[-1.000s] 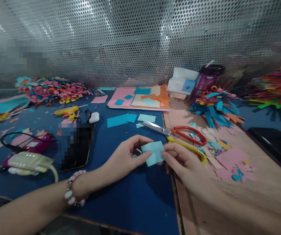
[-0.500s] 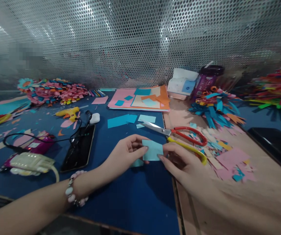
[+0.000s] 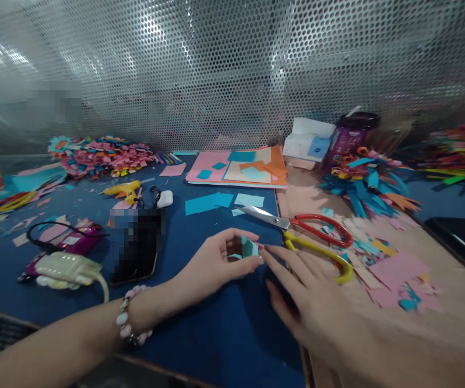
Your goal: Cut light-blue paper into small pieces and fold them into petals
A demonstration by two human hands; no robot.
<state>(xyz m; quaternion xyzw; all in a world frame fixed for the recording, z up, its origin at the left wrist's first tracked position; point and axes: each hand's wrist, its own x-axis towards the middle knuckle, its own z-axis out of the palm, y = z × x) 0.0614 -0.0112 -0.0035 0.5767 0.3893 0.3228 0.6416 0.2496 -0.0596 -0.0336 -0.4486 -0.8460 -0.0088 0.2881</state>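
My left hand point(image 3: 216, 264) pinches a small light-blue paper square point(image 3: 249, 248) between thumb and fingers, just above the blue table point(image 3: 216, 334). The paper looks folded and stands on edge. My right hand point(image 3: 305, 296) has its fingers stretched out, its fingertips touching the paper's right side. A bead bracelet point(image 3: 129, 322) is on my left wrist. Red and yellow handled scissors point(image 3: 309, 234) lie just beyond my right hand, blades pointing left.
A phone point(image 3: 137, 248), a yellow glue gun point(image 3: 124, 189), white earbuds case point(image 3: 165, 198) and a cabled device point(image 3: 65, 267) lie left. Paper sheets point(image 3: 236, 167), blue cut squares point(image 3: 210, 203), scraps point(image 3: 390, 269), paper flowers point(image 3: 368, 180), a tissue box point(image 3: 308, 143) and perforated metal wall point(image 3: 232, 70) stand behind.
The blue paper went from a flat square held by both hands to a smaller folded piece pinched in my left hand. My right hand let go and spread its fingers. The view shifted slightly.
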